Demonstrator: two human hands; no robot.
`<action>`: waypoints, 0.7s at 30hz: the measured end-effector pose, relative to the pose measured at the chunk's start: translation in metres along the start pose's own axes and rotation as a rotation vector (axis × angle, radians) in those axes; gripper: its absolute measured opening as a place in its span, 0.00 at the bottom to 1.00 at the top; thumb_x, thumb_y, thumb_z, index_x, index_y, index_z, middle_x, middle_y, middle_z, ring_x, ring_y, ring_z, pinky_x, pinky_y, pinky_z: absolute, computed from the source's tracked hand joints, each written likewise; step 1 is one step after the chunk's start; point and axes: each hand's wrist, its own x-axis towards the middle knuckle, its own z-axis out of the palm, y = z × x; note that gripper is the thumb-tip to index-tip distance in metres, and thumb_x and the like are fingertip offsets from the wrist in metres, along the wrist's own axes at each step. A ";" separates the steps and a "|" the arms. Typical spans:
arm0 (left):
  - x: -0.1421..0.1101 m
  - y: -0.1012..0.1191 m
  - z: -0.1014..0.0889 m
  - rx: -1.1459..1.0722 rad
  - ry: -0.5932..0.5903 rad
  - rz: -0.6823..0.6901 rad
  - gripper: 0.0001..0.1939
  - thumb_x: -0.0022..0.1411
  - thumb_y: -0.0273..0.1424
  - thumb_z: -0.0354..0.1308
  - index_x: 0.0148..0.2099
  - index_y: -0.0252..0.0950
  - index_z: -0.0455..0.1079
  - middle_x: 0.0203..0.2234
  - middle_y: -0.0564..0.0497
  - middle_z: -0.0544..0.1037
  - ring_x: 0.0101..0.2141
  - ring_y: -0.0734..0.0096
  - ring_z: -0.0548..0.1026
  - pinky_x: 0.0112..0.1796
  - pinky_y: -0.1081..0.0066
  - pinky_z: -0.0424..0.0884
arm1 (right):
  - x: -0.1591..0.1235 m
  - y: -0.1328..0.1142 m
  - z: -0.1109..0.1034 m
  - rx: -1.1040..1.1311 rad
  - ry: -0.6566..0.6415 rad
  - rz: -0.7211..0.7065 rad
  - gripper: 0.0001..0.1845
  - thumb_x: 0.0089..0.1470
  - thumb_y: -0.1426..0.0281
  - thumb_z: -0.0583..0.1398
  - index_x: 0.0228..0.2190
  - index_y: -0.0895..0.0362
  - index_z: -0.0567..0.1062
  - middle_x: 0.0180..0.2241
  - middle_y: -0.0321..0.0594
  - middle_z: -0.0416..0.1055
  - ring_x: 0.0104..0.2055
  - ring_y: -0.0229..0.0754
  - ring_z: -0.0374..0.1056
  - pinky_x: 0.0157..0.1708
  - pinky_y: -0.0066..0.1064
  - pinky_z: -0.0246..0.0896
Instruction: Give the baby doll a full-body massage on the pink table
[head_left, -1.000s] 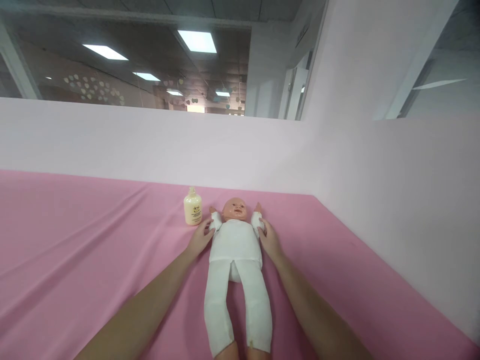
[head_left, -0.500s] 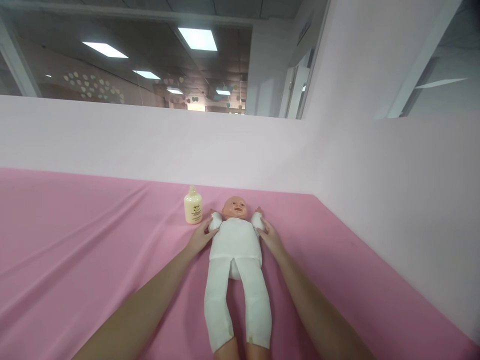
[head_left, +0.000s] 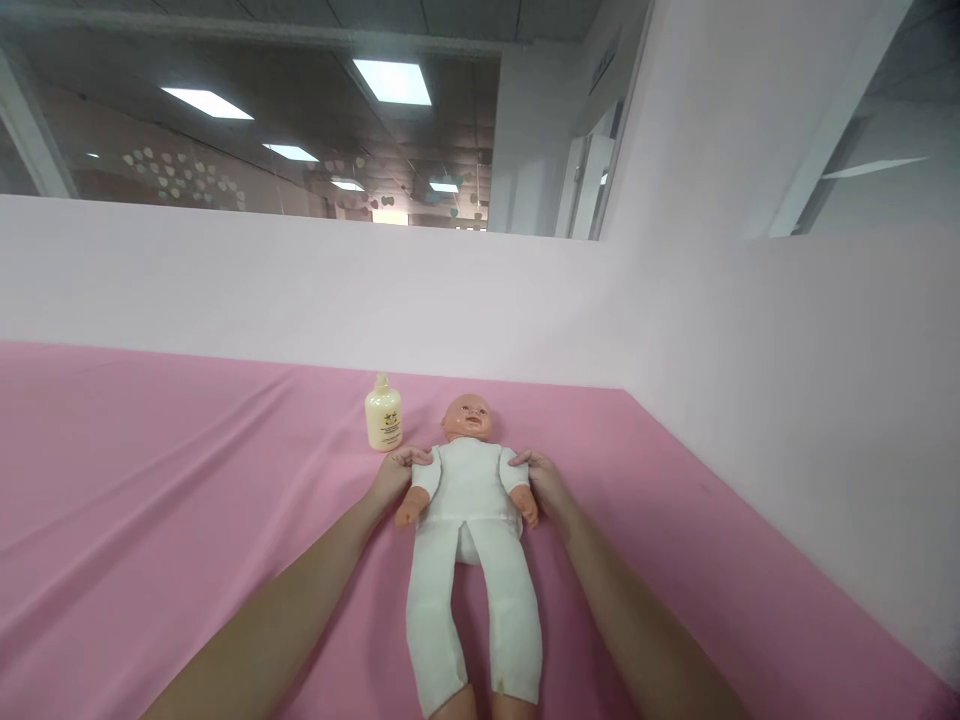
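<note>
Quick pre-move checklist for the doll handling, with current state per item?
1. Doll flat on its back on the pink cloth: ok.
2. Left hand on the doll's shoulder and upper arm: ok, touching.
3. Right hand on the other shoulder: ok, touching.
4. Both doll arms down along the torso: ok.
5. Grip closed around the arms: cannot tell, fingers partly hidden.
6. Lotion bottle upright, apart from the left hand and doll: ok.

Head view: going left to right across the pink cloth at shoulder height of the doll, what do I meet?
Cream bottle → left hand → doll → right hand → pale side wall.
</note>
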 end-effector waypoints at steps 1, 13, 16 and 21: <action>0.000 0.000 0.000 0.014 0.013 0.010 0.06 0.45 0.31 0.64 0.29 0.36 0.74 0.33 0.47 0.81 0.38 0.58 0.79 0.47 0.55 0.72 | -0.002 -0.002 0.001 0.008 -0.003 0.007 0.06 0.36 0.68 0.61 0.23 0.54 0.72 0.28 0.36 0.76 0.32 0.43 0.72 0.36 0.35 0.67; -0.004 0.006 0.005 0.007 -0.022 0.013 0.04 0.45 0.31 0.62 0.25 0.37 0.70 0.34 0.48 0.81 0.41 0.58 0.79 0.46 0.57 0.72 | -0.008 -0.005 0.000 -0.022 -0.037 0.078 0.05 0.37 0.67 0.57 0.21 0.54 0.65 0.26 0.32 0.72 0.28 0.38 0.67 0.32 0.31 0.64; -0.005 0.007 0.003 0.028 -0.009 0.026 0.05 0.45 0.30 0.62 0.28 0.37 0.72 0.35 0.48 0.81 0.42 0.58 0.78 0.47 0.57 0.72 | -0.006 -0.004 0.000 -0.070 -0.034 0.062 0.06 0.38 0.65 0.58 0.23 0.54 0.68 0.29 0.35 0.74 0.31 0.41 0.70 0.34 0.33 0.66; -0.008 0.014 0.002 0.039 -0.087 -0.024 0.16 0.51 0.34 0.61 0.43 0.35 0.75 0.44 0.44 0.80 0.45 0.55 0.77 0.47 0.58 0.71 | 0.000 -0.005 0.005 -0.149 -0.086 -0.069 0.16 0.43 0.64 0.57 0.35 0.54 0.76 0.39 0.39 0.77 0.39 0.42 0.71 0.38 0.33 0.66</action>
